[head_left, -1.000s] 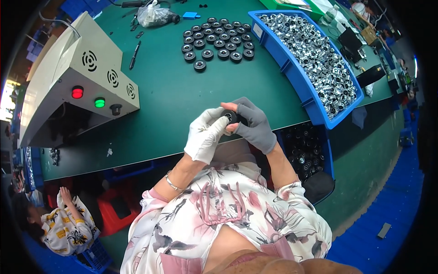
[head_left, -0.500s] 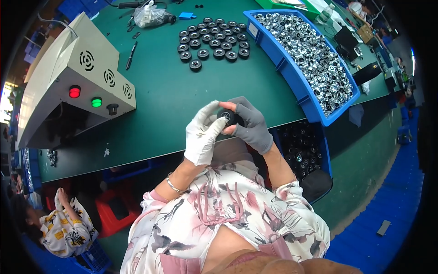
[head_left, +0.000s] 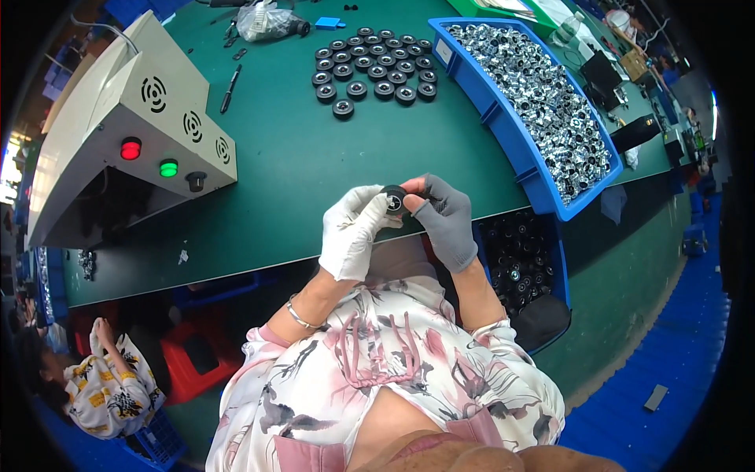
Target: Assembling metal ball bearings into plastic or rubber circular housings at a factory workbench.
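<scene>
A small black toy wheel with a silvery spoked centre is held above the near edge of the green table. My left hand, in a white glove, is closed on its left side with thumb and fingers. From the right, my right hand, in a grey glove with bare fingertips, pinches the same wheel. Beyond my hands, several similar black wheels lie flat in a cluster on the table. To the right stands a long blue bin full of shiny silver metal parts.
At the left is a beige machine with red and green lights. A black pen and a plastic bag lie farther back. Below the table's right edge sits a bin of dark wheels. Another person sits at lower left.
The wheel has turned so its spoked face shows more fully. My right-hand fingers have shifted from wrapping behind it to pinching its right edge.
</scene>
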The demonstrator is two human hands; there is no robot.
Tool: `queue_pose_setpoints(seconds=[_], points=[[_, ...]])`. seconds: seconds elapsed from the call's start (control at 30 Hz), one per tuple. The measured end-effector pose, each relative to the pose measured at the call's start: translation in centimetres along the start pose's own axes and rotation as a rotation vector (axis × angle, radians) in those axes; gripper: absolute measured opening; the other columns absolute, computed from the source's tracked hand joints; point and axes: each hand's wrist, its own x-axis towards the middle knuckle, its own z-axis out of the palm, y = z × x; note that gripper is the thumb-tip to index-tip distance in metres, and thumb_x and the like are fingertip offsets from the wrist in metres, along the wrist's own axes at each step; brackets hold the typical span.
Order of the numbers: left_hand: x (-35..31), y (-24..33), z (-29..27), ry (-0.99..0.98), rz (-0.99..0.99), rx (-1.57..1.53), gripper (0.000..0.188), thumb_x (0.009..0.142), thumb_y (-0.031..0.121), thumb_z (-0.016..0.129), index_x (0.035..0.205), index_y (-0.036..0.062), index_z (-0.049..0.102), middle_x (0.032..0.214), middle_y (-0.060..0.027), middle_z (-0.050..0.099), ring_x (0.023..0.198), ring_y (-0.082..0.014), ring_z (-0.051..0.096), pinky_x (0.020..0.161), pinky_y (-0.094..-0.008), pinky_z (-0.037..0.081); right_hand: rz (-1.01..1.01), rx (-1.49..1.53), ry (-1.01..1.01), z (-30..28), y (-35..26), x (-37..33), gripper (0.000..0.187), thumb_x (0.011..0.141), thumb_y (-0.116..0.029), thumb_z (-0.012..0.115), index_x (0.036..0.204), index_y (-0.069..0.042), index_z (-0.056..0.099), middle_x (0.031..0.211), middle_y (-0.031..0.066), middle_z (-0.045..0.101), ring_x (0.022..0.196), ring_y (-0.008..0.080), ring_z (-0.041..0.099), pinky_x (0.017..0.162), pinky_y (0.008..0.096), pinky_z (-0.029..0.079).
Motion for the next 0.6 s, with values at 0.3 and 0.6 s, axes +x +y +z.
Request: queue_pose_setpoints(seconds=[0.3, 0.6], points=[[-0.2, -0.6, 0.1, 0.055, 0.017, 0.076, 0.022, 0.100, 0.015, 0.061, 0.113, -0.0023, 0.061, 0.105, -0.0081, 0.066, 0.087, -0.0131, 0.066, 0.078, -0.0253, 0.055, -0.561, -0.594, 0.174, 1.9, -0.1, -0.7, 0.023, 0.085, -0.002, 0.075, 0.105, 0.005, 0.067, 0.091, 0.0083, 0.065, 0.080, 0.0145, 0.061, 0.070, 0.0266, 0.050], [0.1, -0.2, -1.0, -0.162, -0.176, -0.267, 0.021, 0.098, 0.018, 0.065, 0.114, 0.0041, 0.063, 0.111, -0.0052, 0.067, 0.101, -0.0152, 0.062, 0.095, -0.0356, 0.048, -0.176, -0.125, 0.076, 1.0, 0.1, -0.4, 0.024, 0.086, 0.004, 0.069, 0.110, 0.004, 0.070, 0.097, 0.0050, 0.065, 0.084, 0.0105, 0.061, 0.074, 0.0239, 0.050]])
